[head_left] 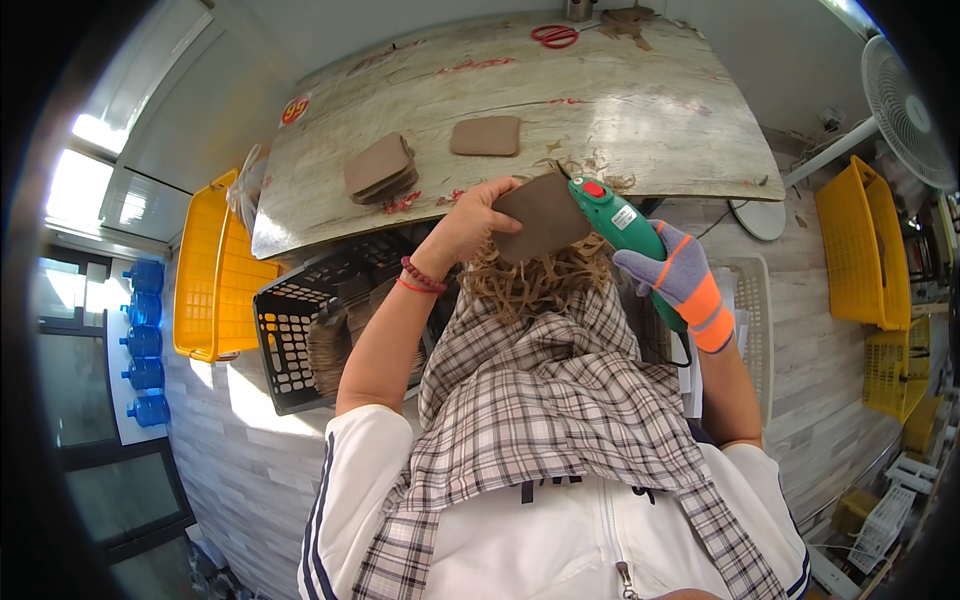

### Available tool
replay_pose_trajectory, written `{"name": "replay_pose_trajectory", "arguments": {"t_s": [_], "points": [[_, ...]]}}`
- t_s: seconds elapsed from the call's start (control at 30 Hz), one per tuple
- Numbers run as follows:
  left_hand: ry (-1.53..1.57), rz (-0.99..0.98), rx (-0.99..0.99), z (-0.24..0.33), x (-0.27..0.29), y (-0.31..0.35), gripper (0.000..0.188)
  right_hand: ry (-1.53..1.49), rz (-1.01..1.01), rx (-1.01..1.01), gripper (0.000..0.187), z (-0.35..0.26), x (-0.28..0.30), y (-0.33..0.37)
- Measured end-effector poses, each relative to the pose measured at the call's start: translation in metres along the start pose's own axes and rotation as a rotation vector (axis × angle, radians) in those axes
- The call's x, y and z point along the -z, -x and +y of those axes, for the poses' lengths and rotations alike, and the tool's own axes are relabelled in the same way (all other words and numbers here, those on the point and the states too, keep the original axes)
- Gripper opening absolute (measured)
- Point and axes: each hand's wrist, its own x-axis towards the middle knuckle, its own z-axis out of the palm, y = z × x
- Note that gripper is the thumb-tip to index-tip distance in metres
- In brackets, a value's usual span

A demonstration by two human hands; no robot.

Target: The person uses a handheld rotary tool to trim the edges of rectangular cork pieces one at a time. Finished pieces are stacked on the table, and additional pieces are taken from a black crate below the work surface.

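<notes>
My bare left hand (478,222) pinches a flat brown sheet piece (545,216) by its left edge, thumb on top. In a grey and orange glove, my right hand (680,280) is wrapped round a green handheld electric cutter (618,218) with a red switch. The cutter's head is at the sheet's upper right corner; whether the blade touches is too small to tell. Curled brown trimmings (540,280) lie heaped on the checked apron over my lap. On the table, a stack of rounded brown pieces (380,168) sits left of another brown piece (486,136).
The worn wooden table (640,110) carries red-handled scissors (555,37) at its far edge. A black crate (283,335) with brown pieces stands by my left arm, a yellow crate (205,270) beyond it. At right are a white basket (760,330), a fan (905,110) and a yellow crate (850,250).
</notes>
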Motion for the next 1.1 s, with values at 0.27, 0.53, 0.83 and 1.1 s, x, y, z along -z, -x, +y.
{"name": "replay_pose_trajectory", "arguments": {"t_s": [0.27, 0.53, 0.83, 1.1], "points": [[0.030, 0.278, -0.155, 0.008, 0.022, 0.005, 0.026, 0.006, -0.084, -0.072, 0.037, 0.000, 0.007, 0.003], [0.097, 0.226, -0.159, 0.016, 0.026, 0.007, 0.019, 0.071, -0.152, -0.047, 0.038, 0.004, 0.005, -0.001], [-0.084, 0.128, -0.116, 0.017, 0.019, 0.008, 0.018, 0.069, -0.160, -0.050, 0.042, 0.003, -0.001, -0.001], [-0.184, 0.007, -0.056, 0.020, 0.005, 0.006, 0.024, 0.050, -0.172, -0.039, 0.043, 0.008, -0.010, -0.008]]}}
